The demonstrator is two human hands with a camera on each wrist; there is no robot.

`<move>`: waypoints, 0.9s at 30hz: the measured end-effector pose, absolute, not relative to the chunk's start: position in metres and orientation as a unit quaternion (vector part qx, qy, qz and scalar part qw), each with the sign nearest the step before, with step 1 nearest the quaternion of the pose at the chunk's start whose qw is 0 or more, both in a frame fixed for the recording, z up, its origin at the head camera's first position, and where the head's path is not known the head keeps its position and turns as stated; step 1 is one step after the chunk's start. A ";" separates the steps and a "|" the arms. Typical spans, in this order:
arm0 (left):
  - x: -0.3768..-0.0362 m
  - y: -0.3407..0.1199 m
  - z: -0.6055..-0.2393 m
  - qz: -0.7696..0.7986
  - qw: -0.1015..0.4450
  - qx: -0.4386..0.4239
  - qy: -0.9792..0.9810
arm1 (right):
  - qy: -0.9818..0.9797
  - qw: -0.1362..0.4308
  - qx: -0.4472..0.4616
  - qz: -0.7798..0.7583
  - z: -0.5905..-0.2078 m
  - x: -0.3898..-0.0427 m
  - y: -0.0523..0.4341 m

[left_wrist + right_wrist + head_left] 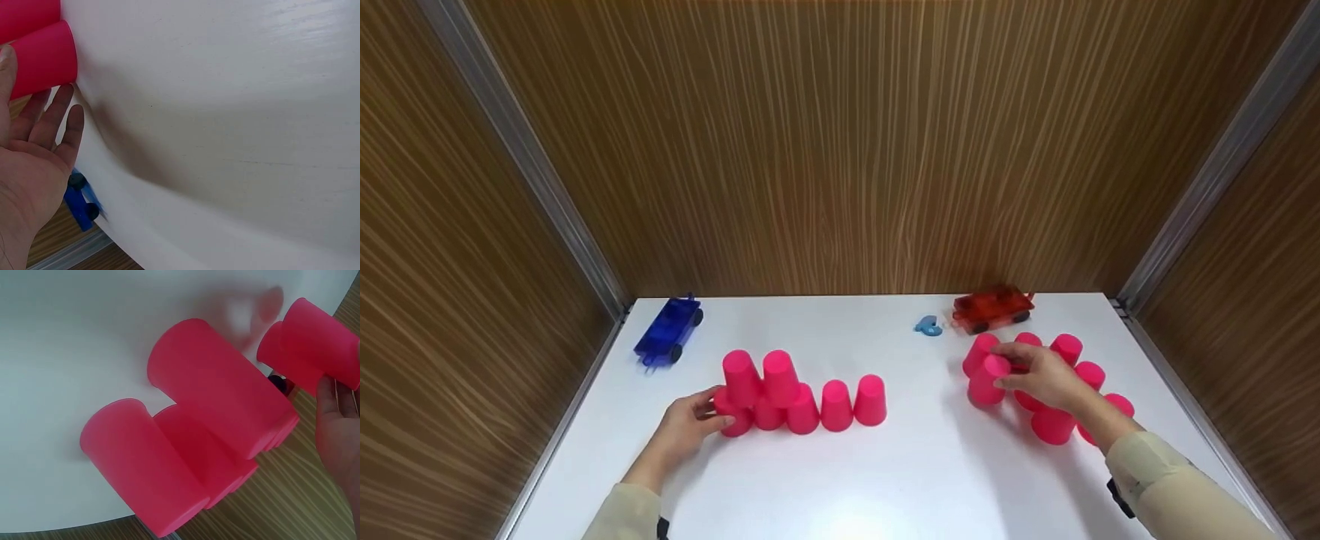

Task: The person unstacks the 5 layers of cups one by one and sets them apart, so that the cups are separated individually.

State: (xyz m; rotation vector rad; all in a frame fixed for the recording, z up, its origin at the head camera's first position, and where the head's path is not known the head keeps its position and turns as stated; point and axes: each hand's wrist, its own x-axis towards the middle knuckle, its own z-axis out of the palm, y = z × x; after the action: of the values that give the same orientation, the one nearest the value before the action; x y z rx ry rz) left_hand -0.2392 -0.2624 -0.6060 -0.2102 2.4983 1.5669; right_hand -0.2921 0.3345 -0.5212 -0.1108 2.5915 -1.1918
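Note:
Upside-down pink cups stand in a row left of the middle in the head view, with two upper cups (780, 377) on top at the row's left end. My left hand (682, 431) has its thumb and fingers on either side of the leftmost bottom cup (45, 62). Over on the right, my right hand (1046, 375) pinches an upside-down pink cup (988, 381) between thumb and fingers. In the right wrist view this held cup (320, 343) overlaps another pink cup behind it. My right hand and forearm partly hide several more pink cups (1054, 426).
A blue toy cart (669, 330) stands at the back left of the white table (810, 480). At the back right are a red toy cart (994, 307) and a small light-blue piece (928, 325). Wood-grain panels (840, 150) enclose the back and sides.

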 end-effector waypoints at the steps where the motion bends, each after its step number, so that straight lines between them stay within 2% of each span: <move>1: -0.239 -0.262 -0.606 0.528 0.092 -0.069 0.841 | 0.900 0.143 -0.039 -0.411 -0.522 -0.292 0.335; 27: -0.239 -0.262 -0.606 0.523 0.092 -0.070 0.844 | 0.911 0.147 -0.021 -0.384 -0.534 -0.297 0.337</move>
State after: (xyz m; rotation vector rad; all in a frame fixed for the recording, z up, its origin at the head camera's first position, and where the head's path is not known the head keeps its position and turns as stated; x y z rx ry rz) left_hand -0.2389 -0.2618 -0.6060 -0.2064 2.5072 1.5535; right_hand -0.2966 0.3367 -0.5345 -0.0610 2.6225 -1.1066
